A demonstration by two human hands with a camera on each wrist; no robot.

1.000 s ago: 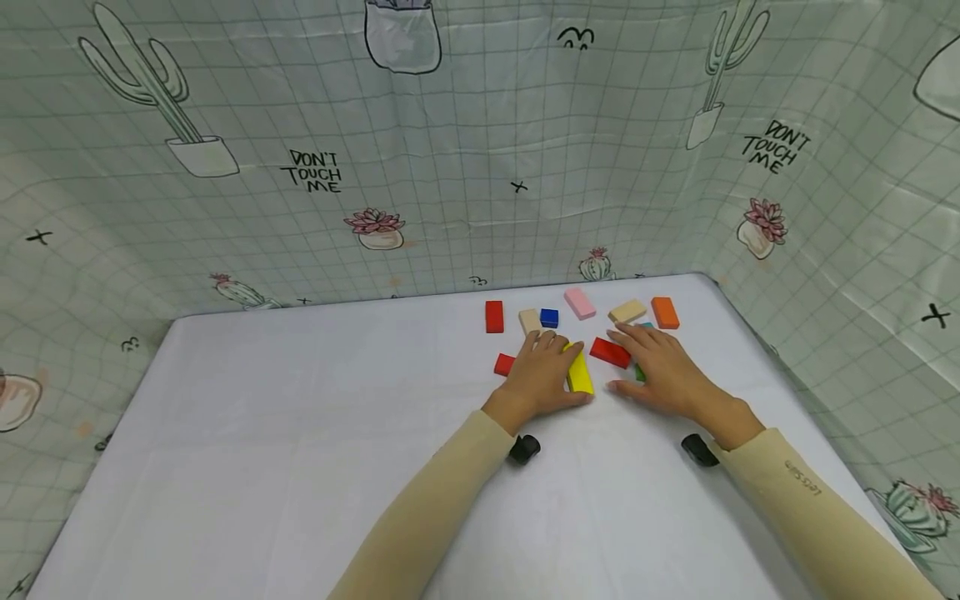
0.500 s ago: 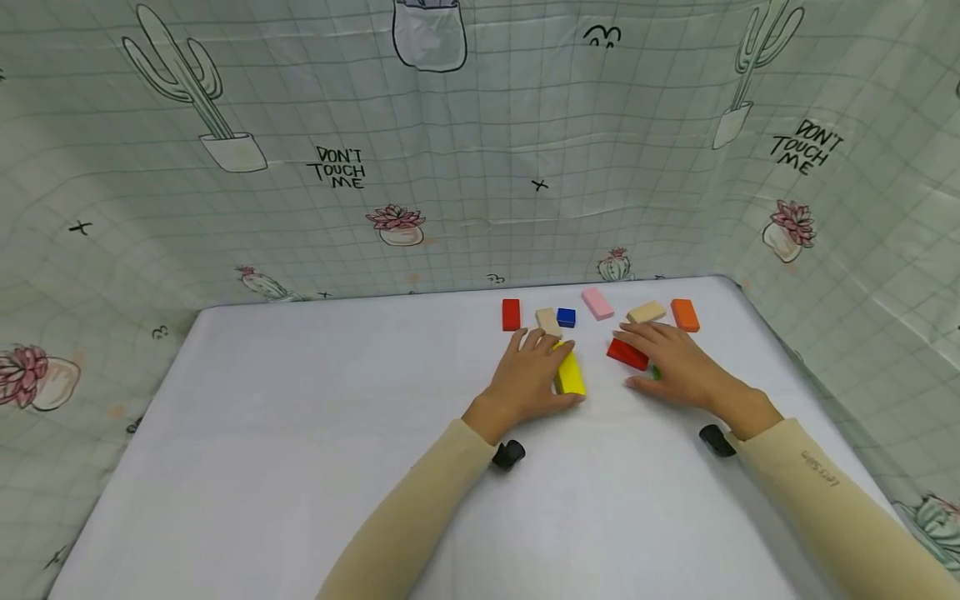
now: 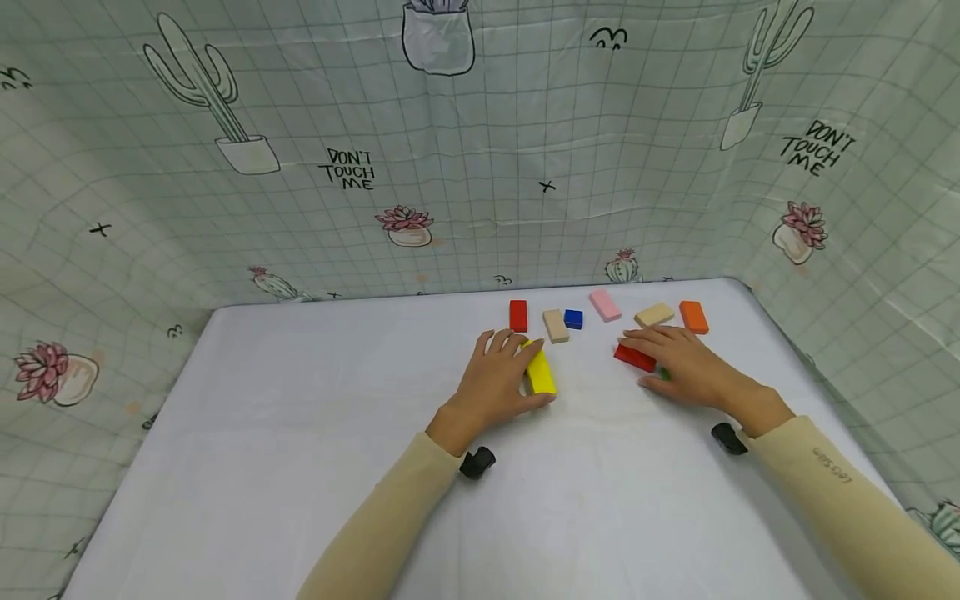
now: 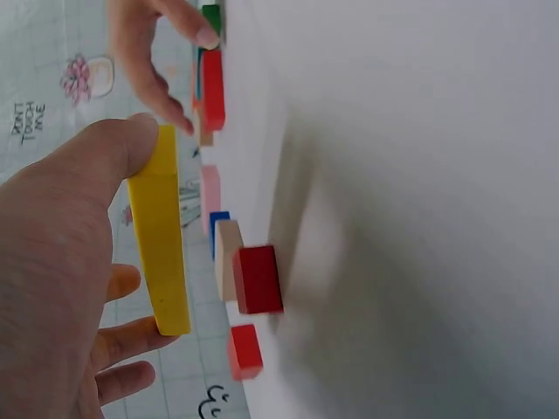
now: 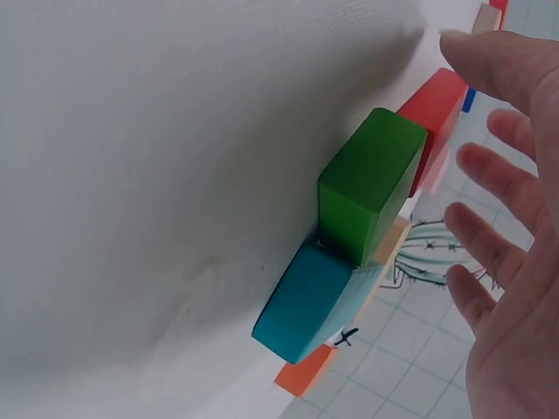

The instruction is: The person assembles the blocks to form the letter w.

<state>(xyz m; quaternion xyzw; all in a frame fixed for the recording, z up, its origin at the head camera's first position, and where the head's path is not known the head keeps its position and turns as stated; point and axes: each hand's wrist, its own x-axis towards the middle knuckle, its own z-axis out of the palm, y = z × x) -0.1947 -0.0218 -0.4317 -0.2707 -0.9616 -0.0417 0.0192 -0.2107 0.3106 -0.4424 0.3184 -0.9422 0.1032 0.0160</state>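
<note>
One smooth yellow cuboid (image 4: 162,244) is pinched by left fingers (image 4: 129,340); right fingers (image 5: 500,179) spread near a green cuboid (image 5: 371,170).

Bench (image 3: 300,467): lit softly and evenly in the head view, its white kept pale; dulled to grey in both wrist views.
Backdrop (image 3: 480,150): rendered clearly enough for its large lettering to be read; grid lines are bent toward the sides, whether by lens or by folds cannot be told.
Right sleeve (image 3: 832,483): accompanied by a soft-edged shadow cast along the bench.
Yellow block (image 3: 542,372): recorded as one of the brightest colours in the head view.
Dark red block (image 4: 258,279): left with its near face in shade, a broad, diffuse shadow laid beside it.
Green block (image 5: 371,166): captured with crisp edges, a faint shadow spread nearby.
Right hand (image 5: 533,262): shown slightly soft at the frame's edge.
</note>
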